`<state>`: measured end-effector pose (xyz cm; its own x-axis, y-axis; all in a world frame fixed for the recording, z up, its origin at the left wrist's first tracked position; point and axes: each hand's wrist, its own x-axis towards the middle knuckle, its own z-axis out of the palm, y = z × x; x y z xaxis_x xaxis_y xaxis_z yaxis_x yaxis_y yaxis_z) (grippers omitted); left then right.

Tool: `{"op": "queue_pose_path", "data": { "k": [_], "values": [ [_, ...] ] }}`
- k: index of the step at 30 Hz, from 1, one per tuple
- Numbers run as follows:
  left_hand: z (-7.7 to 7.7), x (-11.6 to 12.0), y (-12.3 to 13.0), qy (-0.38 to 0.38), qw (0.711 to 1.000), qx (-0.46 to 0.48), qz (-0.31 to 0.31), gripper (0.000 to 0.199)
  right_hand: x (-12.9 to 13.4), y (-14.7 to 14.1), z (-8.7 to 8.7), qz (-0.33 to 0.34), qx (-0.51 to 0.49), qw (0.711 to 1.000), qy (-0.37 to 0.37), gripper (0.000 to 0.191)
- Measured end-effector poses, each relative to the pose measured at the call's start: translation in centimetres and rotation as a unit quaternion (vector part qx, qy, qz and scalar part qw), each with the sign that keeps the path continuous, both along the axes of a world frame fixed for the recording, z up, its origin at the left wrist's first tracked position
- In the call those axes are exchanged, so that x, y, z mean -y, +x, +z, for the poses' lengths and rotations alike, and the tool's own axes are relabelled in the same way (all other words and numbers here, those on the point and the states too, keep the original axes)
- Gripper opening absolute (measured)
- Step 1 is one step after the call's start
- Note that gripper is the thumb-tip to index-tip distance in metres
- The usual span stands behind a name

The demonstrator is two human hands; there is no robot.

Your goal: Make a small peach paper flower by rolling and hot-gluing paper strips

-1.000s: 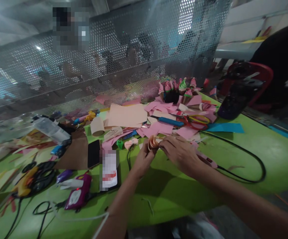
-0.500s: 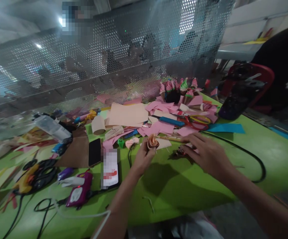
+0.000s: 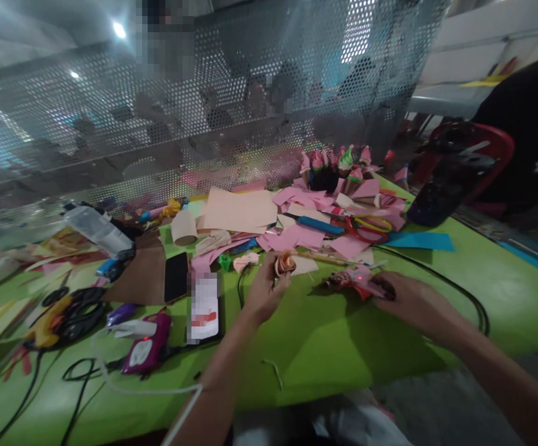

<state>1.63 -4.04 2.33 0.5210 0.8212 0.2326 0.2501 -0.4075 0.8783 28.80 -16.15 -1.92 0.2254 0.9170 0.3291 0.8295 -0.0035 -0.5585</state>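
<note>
At mid-frame I have the left hand (image 3: pixel 265 290) gripping the rolled paper flower (image 3: pixel 284 264), its bloom above the thumb. Right of centre, my right hand (image 3: pixel 411 303) meets the pink glue gun (image 3: pixel 361 282); whether it's closed, I can't tell.

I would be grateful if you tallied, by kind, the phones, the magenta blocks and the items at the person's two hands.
Phones (one dark, one white-screened): 2
Magenta block: 1
Paper curl in the left hand: 1
Pink tool at the right hand: 1
Total: 5
</note>
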Motion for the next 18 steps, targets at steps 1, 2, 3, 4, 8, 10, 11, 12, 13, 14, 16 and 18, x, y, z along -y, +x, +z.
{"op": "queue_pose_path", "data": {
  "k": [1, 2, 3, 4, 8, 10, 11, 12, 13, 14, 16, 18],
  "values": [
    [-0.1, 0.0, 0.0, -0.010, 1.000, 0.010, -0.003, 0.031, 0.0, 0.1, 0.1, 0.000, -0.050, 0.998, -0.025, 0.011],
    [-0.1, -0.1, 0.0, -0.020, 1.000, 0.020, -0.007, 0.030, 0.0, 0.2, 0.4, 0.007, -0.108, 0.993, -0.051, 0.012],
    [-0.2, -0.2, 0.0, -0.029, 0.999, 0.031, -0.011, 0.030, 0.2, 0.3, 0.8, 0.013, -0.173, 0.983, -0.066, 0.015],
    [-0.3, -0.2, 0.0, -0.036, 0.998, 0.041, -0.015, 0.030, 0.3, 0.4, 1.3, 0.016, -0.236, 0.969, -0.072, 0.017],
    [-0.5, -0.4, 0.1, -0.032, 0.998, 0.051, -0.024, 0.031, 0.8, -0.5, 3.3, -0.009, -0.425, 0.902, -0.080, 0.021],
    [-0.5, -0.3, 0.1, -0.016, 0.999, 0.044, -0.027, 0.030, 0.8, -1.5, 4.1, 0.007, -0.471, 0.876, -0.105, 0.017],
    [-0.5, -0.3, 0.1, -0.011, 0.999, 0.039, -0.026, 0.030, 0.8, -2.0, 4.4, 0.025, -0.475, 0.872, -0.114, 0.016],
    [-0.4, -0.3, 0.0, -0.009, 0.999, 0.032, -0.024, 0.030, 0.7, -2.4, 4.6, 0.043, -0.470, 0.875, -0.110, 0.018],
    [-0.2, -0.2, 0.0, -0.008, 0.999, 0.023, -0.021, 0.030, 0.6, -2.9, 4.8, 0.062, -0.457, 0.881, -0.104, 0.022],
    [-0.1, -0.2, 0.0, -0.006, 1.000, 0.015, -0.016, 0.030, 0.5, -3.2, 4.9, 0.077, -0.439, 0.890, -0.096, 0.025],
    [0.1, -0.1, 0.0, 0.002, 1.000, -0.001, -0.005, 0.030, 0.3, -3.7, 5.2, 0.096, -0.400, 0.907, -0.087, 0.030],
    [0.2, 0.0, 0.0, 0.009, 1.000, -0.012, 0.003, 0.029, 0.2, -4.0, 5.3, 0.099, -0.363, 0.923, -0.080, 0.033]
  ]
}}
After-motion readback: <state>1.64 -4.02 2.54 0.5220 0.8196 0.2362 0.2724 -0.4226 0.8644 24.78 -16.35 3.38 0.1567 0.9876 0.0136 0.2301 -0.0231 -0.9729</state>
